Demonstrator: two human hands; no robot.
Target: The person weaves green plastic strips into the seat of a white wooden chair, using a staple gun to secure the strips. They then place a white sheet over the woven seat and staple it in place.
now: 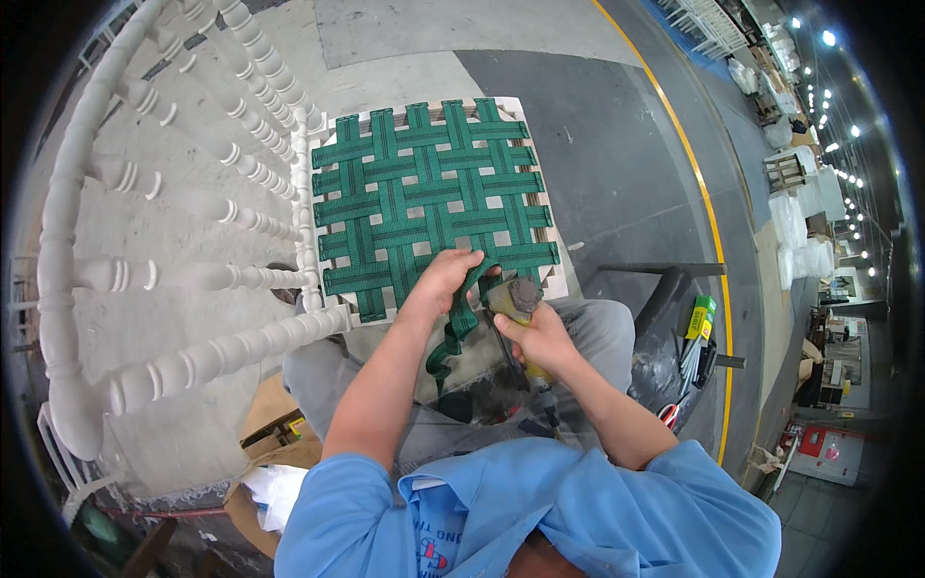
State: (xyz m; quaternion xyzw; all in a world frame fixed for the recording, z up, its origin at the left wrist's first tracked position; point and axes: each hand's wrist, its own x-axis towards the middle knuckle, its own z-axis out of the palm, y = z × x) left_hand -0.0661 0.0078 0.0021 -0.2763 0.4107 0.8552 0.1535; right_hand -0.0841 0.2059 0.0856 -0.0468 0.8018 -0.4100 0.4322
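A white chair with turned spindles (222, 275) stands in front of me, its seat (414, 188) a woven lattice of green webbing straps. At the seat's near edge, my left hand (449, 278) pinches a loose green webbing strap (462, 323), whose tail curls down between my knees. My right hand (540, 339) is wrapped round the handle of a worn yellow-grey staple gun (514, 298), with an air fitting at its lower end. The gun's head is close to the strap and the near rail; its nose is hidden, so contact cannot be told.
To my right, a dark stand (665, 318) holds a green-and-yellow box (701, 316) and red-handled scissors (669, 414). On my left, a cardboard box (252, 520) contains a white plastic bag (277, 493). A yellow line (696, 173) runs along the floor, with wrapped goods (790, 226) beyond.
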